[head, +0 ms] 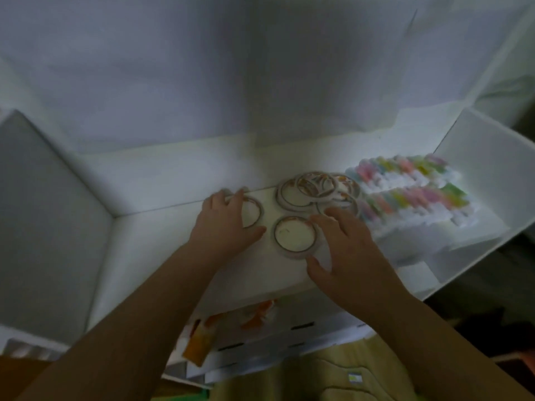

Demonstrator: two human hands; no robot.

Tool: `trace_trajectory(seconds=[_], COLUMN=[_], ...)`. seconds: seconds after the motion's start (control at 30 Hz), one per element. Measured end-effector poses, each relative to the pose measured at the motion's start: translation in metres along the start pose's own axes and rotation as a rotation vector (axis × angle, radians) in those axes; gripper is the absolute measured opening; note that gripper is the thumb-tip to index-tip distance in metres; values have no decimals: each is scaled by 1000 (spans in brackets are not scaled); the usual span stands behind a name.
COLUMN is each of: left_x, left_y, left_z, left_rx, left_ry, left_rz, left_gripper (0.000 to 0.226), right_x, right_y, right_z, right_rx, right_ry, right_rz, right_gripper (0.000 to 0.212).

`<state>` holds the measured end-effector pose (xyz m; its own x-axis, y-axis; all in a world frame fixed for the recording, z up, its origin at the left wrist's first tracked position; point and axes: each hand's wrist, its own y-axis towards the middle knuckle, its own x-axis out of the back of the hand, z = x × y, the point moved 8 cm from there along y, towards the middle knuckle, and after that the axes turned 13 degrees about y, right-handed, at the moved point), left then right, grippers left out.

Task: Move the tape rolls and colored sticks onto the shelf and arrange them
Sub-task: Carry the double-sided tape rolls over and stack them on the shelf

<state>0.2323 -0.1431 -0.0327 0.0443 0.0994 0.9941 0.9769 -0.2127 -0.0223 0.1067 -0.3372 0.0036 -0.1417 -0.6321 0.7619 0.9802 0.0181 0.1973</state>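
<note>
Several thin tape rolls lie flat on the white shelf (pixel 162 227). One roll (pixel 254 211) is partly under my left hand (pixel 225 224), whose fingers curl over its far rim. A second roll (pixel 295 237) lies between my hands; my right hand (pixel 347 250) has its thumb at the near rim and a finger at the right rim. Behind it, a loose pile of overlapping rolls (pixel 315 188) sits near the back wall. Two rows of pastel colored sticks (pixel 411 186) lie at the right end of the shelf.
The shelf is a white box with a back wall (pixel 173 175), a left side panel (pixel 52 215) and a right side panel (pixel 492 175). Below the front edge, white drawers or boxes with orange-patterned packets (pixel 202 340) show. The picture is dim and blurred.
</note>
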Motion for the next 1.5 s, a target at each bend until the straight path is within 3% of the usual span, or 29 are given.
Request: trace_trajectory(seconds=[0.4, 0.6, 0.9, 1.13, 1.3, 1.5], left_x=[10, 28, 53, 61, 65, 74], left_y=[-1, -46, -93, -108, -114, -133], left_z=[4, 11, 10, 14, 19, 24], left_rx=[103, 170, 176, 195, 204, 210], left_ry=[27, 33, 5, 14, 1, -3], left_rz=[-57, -139, -241, -257, -254, -286], left_gripper=[80, 80, 77, 73, 73, 73], right_x=[-10, -40, -66, -70, -66, -52], right_y=[22, 38, 53, 49, 52, 59], right_z=[-17, 2, 7, 16, 18, 33], right_rx=[124, 187, 161, 179, 162, 185], right_ry=[-21, -144, -288, -343, -265, -50], right_rz=[207, 395, 486, 648, 604, 430], right_gripper=[67, 82, 68, 59, 65, 69])
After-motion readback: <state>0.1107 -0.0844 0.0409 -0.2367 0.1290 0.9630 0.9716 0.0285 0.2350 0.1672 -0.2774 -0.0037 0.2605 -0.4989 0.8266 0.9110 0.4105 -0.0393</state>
